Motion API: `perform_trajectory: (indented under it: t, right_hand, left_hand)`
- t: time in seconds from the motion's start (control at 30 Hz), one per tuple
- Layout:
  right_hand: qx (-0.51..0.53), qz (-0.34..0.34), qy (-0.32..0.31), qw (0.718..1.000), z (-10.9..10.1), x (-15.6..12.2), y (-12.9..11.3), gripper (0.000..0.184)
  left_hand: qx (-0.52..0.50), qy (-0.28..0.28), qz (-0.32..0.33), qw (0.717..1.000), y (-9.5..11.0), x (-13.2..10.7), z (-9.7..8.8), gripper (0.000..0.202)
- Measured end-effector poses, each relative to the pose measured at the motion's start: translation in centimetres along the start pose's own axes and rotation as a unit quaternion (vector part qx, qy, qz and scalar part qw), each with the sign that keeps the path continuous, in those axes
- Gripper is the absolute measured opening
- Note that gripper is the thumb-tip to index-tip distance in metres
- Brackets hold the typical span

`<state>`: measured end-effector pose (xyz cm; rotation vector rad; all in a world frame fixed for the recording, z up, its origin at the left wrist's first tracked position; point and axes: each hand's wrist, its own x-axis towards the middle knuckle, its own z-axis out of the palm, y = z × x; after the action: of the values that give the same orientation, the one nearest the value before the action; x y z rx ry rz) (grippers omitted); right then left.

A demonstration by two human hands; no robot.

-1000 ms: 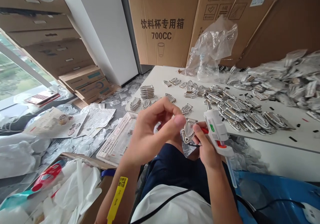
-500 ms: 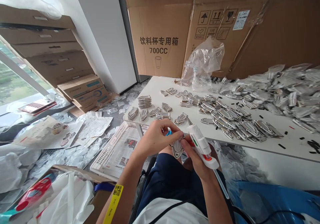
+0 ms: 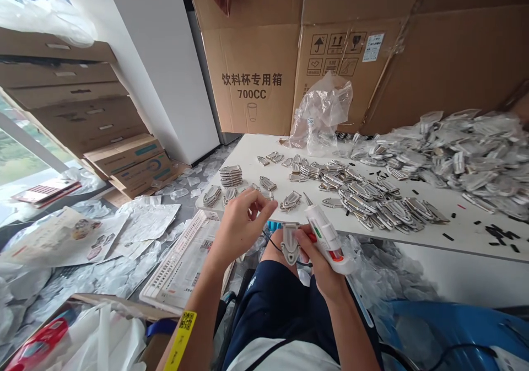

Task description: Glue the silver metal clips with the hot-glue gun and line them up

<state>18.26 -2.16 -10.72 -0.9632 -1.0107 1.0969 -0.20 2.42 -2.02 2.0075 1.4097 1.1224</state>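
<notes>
My left hand is raised with its fingers apart and holds nothing, a thin black cord passing just below it. My right hand is shut on a white hot glue gun with a red trigger, its metal nozzle pointing toward the table. Its fingers also touch a silver metal buckle clip, which hangs above my lap between my hands. A yellow wristband circles my left wrist.
A white table edge runs just beyond my hands, bearing stacks and scattered rows of metal clips. Bagged clips are heaped at the right. A newspaper lies to the left, crumpled plastic covers the floor, and cardboard boxes stand behind.
My left hand has let go of the buckle clip and moved left, fingers spread. The clip now sits against my right hand. The view has tilted level and shifted.
</notes>
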Motion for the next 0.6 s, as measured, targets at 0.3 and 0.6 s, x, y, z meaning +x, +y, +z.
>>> perform_trajectory:
  t: [0.3,0.6]
  right_hand:
    - [0.054,0.018,0.089,0.994,0.2,1.3,0.8,0.043]
    - [0.015,-0.002,0.087,0.996,-0.7,1.2,2.0,0.038]
  left_hand:
    - [0.022,-0.159,-0.001,0.987,1.4,-1.2,1.6,0.051]
    - [0.072,-0.098,0.05,0.991,1.2,-1.1,3.3,0.024]
